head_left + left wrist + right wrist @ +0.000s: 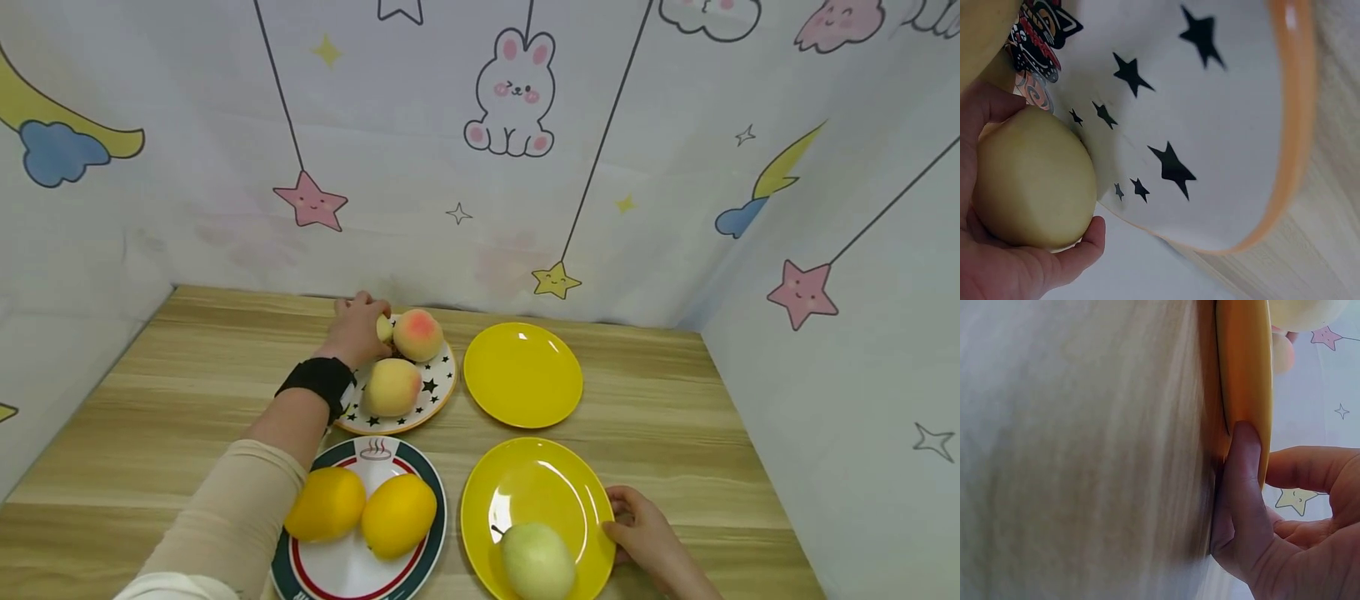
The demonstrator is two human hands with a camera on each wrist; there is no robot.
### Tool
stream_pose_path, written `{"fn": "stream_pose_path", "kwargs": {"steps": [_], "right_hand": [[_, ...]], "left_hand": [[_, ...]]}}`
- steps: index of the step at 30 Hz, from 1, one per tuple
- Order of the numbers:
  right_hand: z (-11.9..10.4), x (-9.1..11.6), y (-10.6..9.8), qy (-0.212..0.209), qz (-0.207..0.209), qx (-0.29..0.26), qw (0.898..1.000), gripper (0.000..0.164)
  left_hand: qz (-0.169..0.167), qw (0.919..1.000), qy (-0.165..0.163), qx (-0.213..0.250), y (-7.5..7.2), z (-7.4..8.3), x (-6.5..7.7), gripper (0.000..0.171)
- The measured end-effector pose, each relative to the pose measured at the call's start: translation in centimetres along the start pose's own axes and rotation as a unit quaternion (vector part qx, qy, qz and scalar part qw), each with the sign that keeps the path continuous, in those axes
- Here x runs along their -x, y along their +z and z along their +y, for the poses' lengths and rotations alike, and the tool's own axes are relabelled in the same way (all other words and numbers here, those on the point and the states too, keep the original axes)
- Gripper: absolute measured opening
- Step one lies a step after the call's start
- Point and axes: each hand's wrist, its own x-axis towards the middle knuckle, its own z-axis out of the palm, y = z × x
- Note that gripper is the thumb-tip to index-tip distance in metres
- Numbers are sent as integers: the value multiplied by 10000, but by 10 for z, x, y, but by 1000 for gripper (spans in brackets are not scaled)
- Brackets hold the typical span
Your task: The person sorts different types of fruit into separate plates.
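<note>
In the head view my left hand (358, 332) reaches to the star-patterned white plate (442, 385) with an orange rim. Its thumb and fingers are curled round a pale yellow peach (1035, 178), mostly hidden by the hand in the head view. Two blushed peaches, one at the back (418, 336) and one nearer (392, 387), lie on that plate. My right hand (643, 533) pinches the right rim of the near yellow plate (480, 500), thumb and fingers on opposite faces. A pale green pear (537, 562) rests on this plate.
A second yellow plate (522, 375) stands behind the near one. Under my left forearm is a green-rimmed plate (438, 508) with two yellow mangoes (398, 517). White cloth walls (420, 250) with cartoon prints enclose the wooden table (660, 400) at the back and sides.
</note>
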Motion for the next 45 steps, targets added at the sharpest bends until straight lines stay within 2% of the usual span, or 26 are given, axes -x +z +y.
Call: {"fn": "stream_pose_path", "kwargs": {"steps": [8, 18, 29, 35, 45], "right_hand": [[1, 0, 0, 73, 49, 0, 10000, 42], [0, 0, 0, 20, -6, -8, 10000, 41], [-1, 1, 2, 61, 100, 101, 9999, 42], [1, 0, 0, 138, 148, 126, 9997, 44], [1, 0, 1, 59, 54, -2, 10000, 44]], "left_hand": [[82, 9999, -101, -8, -12, 5, 2, 62], [271, 9996, -50, -27, -21, 2, 4, 69], [273, 9991, 118, 288, -31, 8, 8, 62], [348, 9976, 425, 417, -36, 18, 9, 57], [366, 9969, 593, 372, -43, 41, 17, 59]]}}
